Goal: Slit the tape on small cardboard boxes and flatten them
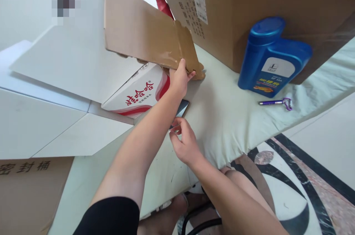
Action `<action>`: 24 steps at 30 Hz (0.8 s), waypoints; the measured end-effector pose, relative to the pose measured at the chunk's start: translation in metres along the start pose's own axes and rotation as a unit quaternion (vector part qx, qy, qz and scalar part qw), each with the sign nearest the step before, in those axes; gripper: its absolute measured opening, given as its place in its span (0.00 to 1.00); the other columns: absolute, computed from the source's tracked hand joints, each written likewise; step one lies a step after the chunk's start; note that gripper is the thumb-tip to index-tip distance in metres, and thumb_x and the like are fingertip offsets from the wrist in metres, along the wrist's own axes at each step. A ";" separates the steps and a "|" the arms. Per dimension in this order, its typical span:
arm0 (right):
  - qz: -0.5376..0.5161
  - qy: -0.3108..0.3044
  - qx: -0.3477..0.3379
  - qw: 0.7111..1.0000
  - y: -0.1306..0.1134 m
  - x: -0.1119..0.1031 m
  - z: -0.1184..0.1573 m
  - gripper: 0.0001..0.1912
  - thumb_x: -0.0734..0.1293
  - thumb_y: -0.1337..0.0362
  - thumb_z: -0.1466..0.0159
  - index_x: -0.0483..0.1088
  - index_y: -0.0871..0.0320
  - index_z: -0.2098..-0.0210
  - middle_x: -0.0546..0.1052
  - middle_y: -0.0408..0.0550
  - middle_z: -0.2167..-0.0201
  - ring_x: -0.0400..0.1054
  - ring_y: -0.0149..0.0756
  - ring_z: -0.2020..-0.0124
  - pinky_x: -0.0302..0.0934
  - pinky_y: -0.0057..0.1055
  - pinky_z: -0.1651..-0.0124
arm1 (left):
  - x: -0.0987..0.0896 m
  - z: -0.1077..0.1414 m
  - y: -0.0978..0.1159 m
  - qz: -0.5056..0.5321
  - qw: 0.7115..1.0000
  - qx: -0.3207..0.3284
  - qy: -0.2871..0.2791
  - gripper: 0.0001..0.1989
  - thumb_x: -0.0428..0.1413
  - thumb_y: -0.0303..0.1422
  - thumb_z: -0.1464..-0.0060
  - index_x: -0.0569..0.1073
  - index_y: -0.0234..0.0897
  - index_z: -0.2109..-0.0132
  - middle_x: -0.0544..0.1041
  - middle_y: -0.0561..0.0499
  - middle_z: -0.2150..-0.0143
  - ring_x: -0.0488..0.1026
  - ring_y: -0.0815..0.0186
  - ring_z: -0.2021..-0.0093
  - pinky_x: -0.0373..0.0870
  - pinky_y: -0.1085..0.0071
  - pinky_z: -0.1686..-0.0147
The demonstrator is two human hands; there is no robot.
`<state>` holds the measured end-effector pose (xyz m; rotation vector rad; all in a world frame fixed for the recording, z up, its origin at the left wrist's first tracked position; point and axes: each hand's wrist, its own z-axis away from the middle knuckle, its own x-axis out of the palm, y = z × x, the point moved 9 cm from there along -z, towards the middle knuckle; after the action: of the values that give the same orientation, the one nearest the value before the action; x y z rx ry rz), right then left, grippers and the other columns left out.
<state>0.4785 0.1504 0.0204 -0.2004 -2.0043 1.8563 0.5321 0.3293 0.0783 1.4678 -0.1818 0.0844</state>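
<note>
My left hand (179, 79) is closed on the lower edge of a brown cardboard piece (141, 24), which is folded and ragged along its right side. The cardboard stands tilted above a white and red printed carton (138, 89). Below it, my right hand (185, 142) has its fingers curled toward the thumb in a pinch; whatever lies between the fingertips is too small to make out. Just beyond those fingertips a dark, glossy flat item (182, 108) lies on the pale cloth (215, 116), partly hidden by my left forearm.
A blue bottle (273, 61) stands at right before a large brown box (249, 2). Near it lies a purple pen (273, 103). Behind the cardboard shows a red bottle (163, 4). White panels (69, 61) lean at left, above another brown box (30, 194).
</note>
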 end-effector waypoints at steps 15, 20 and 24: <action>-0.027 -0.029 0.093 0.995 0.011 -0.009 -0.006 0.22 0.63 0.58 0.41 0.65 0.54 0.48 0.72 0.48 0.58 0.69 0.36 0.65 0.65 0.42 0.54 | 0.005 -0.010 -0.047 -0.279 0.942 -0.167 -0.079 0.22 0.57 0.49 0.38 0.67 0.37 0.72 0.66 0.53 0.80 0.66 0.71 0.82 0.54 0.76 0.85; -0.017 -0.023 0.081 0.996 0.011 -0.009 -0.003 0.19 0.63 0.58 0.41 0.67 0.54 0.52 0.72 0.47 0.58 0.68 0.33 0.66 0.66 0.39 0.54 | -0.066 0.052 -0.031 -0.128 0.959 -0.206 -0.144 0.22 0.57 0.34 0.40 0.56 0.38 0.78 0.51 0.60 0.82 0.49 0.77 0.85 0.43 0.78 0.85; 0.002 -0.032 0.062 0.998 0.008 -0.001 0.004 0.15 0.63 0.59 0.41 0.67 0.53 0.54 0.72 0.45 0.60 0.67 0.32 0.68 0.66 0.35 0.59 | -0.162 0.113 -0.026 -0.014 0.975 -0.203 -0.089 0.29 0.62 0.32 0.50 0.46 0.38 0.79 0.44 0.60 0.82 0.45 0.77 0.83 0.45 0.77 0.84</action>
<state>0.4769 0.1474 0.0126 -0.1109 -1.9215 2.0061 0.3694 0.2235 0.0356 1.0677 -0.3049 -0.1030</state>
